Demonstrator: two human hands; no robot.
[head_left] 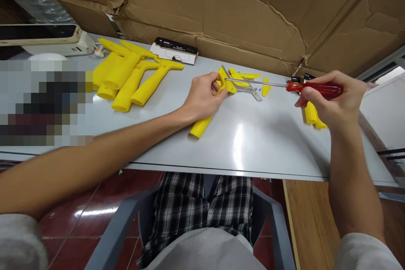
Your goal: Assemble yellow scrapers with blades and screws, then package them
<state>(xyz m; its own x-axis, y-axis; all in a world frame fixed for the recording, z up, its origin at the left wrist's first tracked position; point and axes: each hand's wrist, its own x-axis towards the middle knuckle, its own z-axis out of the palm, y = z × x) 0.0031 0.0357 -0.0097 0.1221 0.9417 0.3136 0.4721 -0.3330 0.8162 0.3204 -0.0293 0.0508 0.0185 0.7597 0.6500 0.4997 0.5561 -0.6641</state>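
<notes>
My left hand (205,95) is wrapped around a yellow plastic handle (201,127), which lies slanted with its round end toward me. In my right hand (340,97) is a screwdriver with a clear red grip (316,89). Its long metal shaft (262,82) points left, and the tip meets the head of the yellow handle by my left fingers. Whether the tip sits in a screw is too small to tell. Just beyond lie small yellow plastic pieces (266,87), flat metal strips (255,93) and several tiny screws.
Several yellow handles (152,82) are piled at the left, beside a black-and-white box (174,50). More yellow parts (310,114) lie under my right hand. Cardboard (221,17) walls off the back of the white table (272,147). A phone (38,33) stands far left.
</notes>
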